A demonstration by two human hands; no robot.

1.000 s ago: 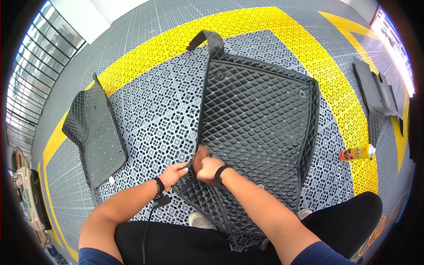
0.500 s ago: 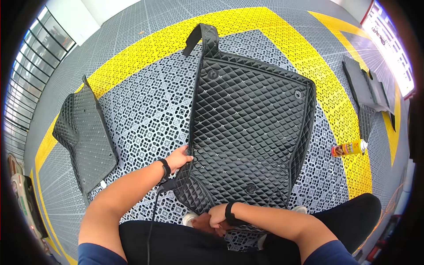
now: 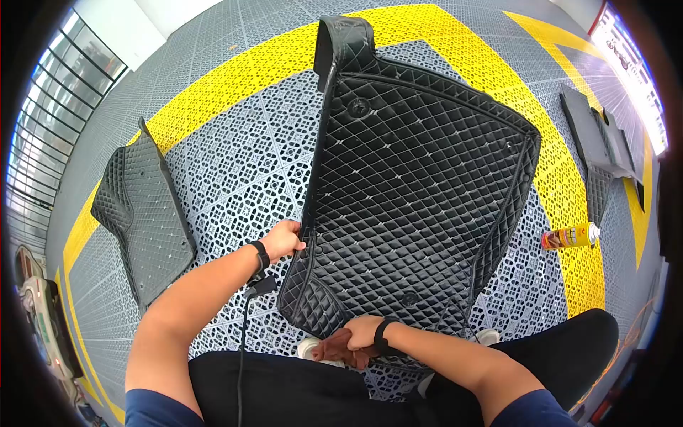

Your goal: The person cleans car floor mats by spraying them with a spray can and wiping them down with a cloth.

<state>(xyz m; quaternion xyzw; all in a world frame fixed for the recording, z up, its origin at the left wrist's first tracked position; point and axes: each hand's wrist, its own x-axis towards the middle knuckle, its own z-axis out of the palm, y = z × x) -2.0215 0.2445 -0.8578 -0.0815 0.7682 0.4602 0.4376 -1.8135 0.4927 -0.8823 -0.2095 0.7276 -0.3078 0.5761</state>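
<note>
A black quilted car floor mat with a raised rim lies before me, its far end tilted up off the floor. My left hand is closed on the mat's left edge, fingers hidden behind the rim. At the near edge, my right hand is closed on a crumpled brown cloth. The cloth touches or nearly touches the mat's near corner; I cannot tell which. A black plug-like block with a cable sits just below my left hand.
Another quilted mat lies on the left, and further mat pieces on the right. A yellow spray can lies on its side on the yellow floor stripe. A black cable runs down past my leg.
The mat's far end has risen toward me, so it looks larger. My left hand keeps its grip on the edge. My right hand with the cloth has shifted slightly up and right.
</note>
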